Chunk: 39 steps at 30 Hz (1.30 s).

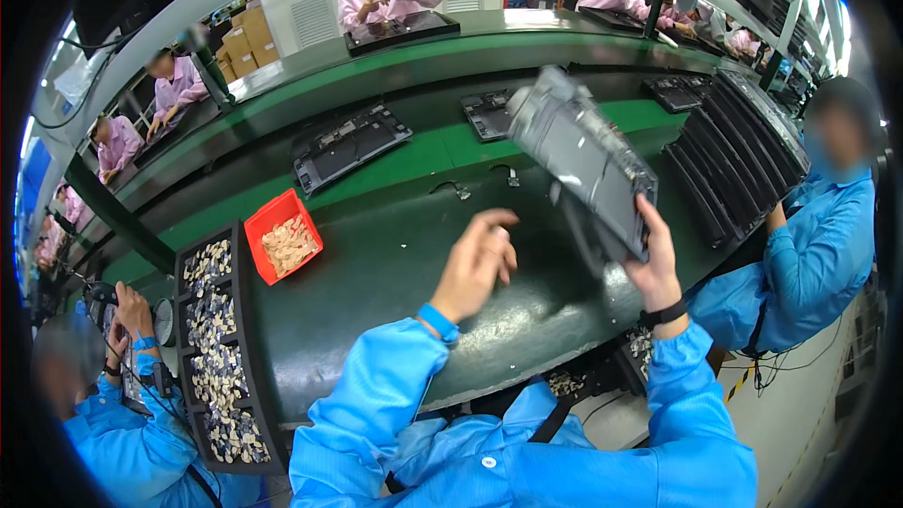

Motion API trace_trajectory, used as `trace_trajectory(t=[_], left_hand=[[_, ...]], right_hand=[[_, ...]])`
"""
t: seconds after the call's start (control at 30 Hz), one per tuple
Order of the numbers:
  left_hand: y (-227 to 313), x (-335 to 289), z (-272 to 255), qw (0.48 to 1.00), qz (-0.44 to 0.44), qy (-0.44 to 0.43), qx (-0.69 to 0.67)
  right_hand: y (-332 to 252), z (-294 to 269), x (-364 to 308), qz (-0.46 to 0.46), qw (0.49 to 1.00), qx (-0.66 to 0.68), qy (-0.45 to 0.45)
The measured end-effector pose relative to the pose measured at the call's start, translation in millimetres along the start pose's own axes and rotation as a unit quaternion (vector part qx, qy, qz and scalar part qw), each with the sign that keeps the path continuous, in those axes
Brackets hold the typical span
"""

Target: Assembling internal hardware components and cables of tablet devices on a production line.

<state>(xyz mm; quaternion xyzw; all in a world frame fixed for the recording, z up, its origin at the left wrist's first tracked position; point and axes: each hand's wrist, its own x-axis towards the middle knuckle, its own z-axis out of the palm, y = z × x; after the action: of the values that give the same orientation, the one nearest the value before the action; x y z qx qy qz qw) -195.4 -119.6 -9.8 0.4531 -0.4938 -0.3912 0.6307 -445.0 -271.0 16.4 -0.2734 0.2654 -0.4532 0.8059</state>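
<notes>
My right hand (656, 259) grips the lower right edge of a laptop base (588, 155), dark grey with bare internals along one side. It is tilted up above the bench, its far end blurred by motion. A dark panel edge (578, 230) shows beneath it; I cannot tell whether that is a separate piece. To the left, apart from the laptop base, my left hand (477, 263) hovers over the green bench with bent, spread fingers and nothing in them. Beyond it lie two small parts with thin leads, one a cable piece (461, 190), the other a connector (513, 176).
A red bin (284, 237) of small tan pieces stands left, beside a black divided tray (275, 437) full of small parts. More laptop bases (350, 146) lie along the green belt. Stacked black panels (729, 165) rise at right. Blue-clad co-workers sit on both sides.
</notes>
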Motion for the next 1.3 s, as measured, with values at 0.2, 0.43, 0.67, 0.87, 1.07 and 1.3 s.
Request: trace_trajectory(t=[0.2,0.43,0.67,0.87,1.07,1.3], left_hand=[[-37.7,-5.4,15.7,0.917,0.112,-0.161,0.346],[-36.7,-1.1,14.8,0.922,0.078,-0.169,0.340],[-44.7,-0.8,17.1,0.932,0.077,-0.162,0.316],[-44.0,-1.4,16.4,0.943,0.078,-0.131,0.297],[-44.3,-1.2,18.4,0.947,0.079,-0.130,0.284],[-40.2,-0.2,18.0,0.943,0.083,-0.138,0.293]], right_hand=[[-61.0,-68.4,76.8,-0.097,0.994,-0.013,0.046],[-77.0,-89.5,198.3,-0.102,0.978,0.121,0.133],[-58.0,-51.3,297.6,-0.140,0.969,0.131,0.157],[-6.2,0.2,300.8,-0.175,0.969,0.147,0.094],[11.4,27.6,290.1,-0.128,0.974,0.178,0.059],[28.6,138.4,207.4,0.080,0.981,-0.130,-0.123]])
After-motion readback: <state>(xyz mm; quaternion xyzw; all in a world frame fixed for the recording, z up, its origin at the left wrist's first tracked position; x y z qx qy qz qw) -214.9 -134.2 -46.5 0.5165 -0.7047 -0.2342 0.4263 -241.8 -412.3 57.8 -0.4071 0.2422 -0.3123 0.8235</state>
